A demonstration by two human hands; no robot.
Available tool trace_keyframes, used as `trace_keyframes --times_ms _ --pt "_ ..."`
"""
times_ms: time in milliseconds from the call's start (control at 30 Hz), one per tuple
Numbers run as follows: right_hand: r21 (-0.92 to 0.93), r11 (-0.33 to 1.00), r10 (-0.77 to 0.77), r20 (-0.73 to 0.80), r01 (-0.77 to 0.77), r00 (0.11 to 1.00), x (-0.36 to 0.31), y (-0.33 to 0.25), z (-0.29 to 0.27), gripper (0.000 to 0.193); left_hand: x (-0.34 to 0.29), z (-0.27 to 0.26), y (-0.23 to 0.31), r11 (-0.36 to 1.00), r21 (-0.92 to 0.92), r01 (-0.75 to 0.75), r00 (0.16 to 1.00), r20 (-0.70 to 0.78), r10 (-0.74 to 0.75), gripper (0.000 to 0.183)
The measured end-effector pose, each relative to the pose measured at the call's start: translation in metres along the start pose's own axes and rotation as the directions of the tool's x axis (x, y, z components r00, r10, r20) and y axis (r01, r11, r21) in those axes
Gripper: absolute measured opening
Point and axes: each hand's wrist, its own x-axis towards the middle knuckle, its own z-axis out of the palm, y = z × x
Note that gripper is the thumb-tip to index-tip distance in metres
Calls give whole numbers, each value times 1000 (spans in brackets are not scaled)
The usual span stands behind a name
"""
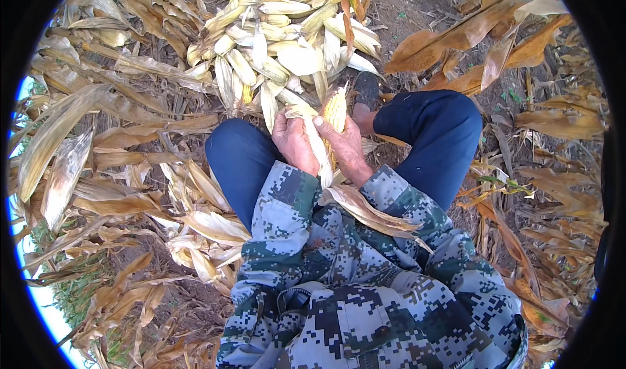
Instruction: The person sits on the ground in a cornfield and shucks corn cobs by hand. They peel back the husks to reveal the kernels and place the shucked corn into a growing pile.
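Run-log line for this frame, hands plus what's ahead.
left hand: gripping peeled-back husk | right hand: holding partly bared corn ear | ahead: pile of ears, mostly in husk

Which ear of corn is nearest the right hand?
The yellow ear in the right hand itself, kernels showing, beside the pale husk in the left hand. The other ears lie heaped beyond the hands, held by neither.

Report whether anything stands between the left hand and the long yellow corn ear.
Yes: pale, papery husk, held by the left hand, lies between it and the long yellow corn ear, which the right hand holds.
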Motion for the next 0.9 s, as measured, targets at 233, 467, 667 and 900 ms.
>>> trace_keyframes --times_ms 233,467,667,900 --pt "315 948 36 10 -38 999 18 -17 -22 26 8 -17 15 985 33 -168 985 36 167 10" --pt "588 808 94 -98 -18 991 55 -45 -40 25 -2 -31 23 991 -30 -129 983 129 132 12" --pt "628 778 151 -180 -5 972 80 -57 -62 32 -33 -44 33 999 -42 -21 961 276 32 16" --pt "636 758 165 28 -145 986 80 -60 -68 34 -99 -90 79 790 611 -55 817 482 -316 14"
